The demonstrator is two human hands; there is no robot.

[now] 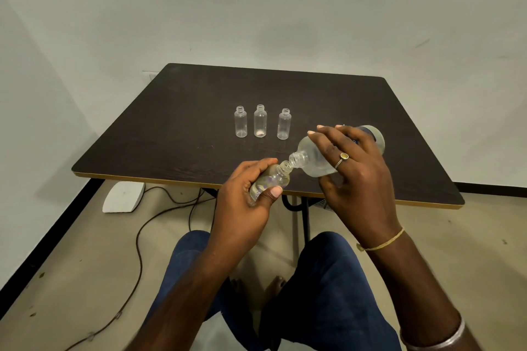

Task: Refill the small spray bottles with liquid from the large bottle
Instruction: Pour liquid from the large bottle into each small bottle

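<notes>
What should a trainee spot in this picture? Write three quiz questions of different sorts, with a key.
1. True or false: the three small clear plastic bottles standing on the dark brown wooden table have their caps on.
2. What does the right hand grip? A) the large clear plastic bottle B) a white cap C) a funnel
3. Fill in: the large bottle's mouth meets the mouth of the small tilted clear bottle, which the ____ hand holds.

Key: 1 false; 2 A; 3 left hand.
</notes>
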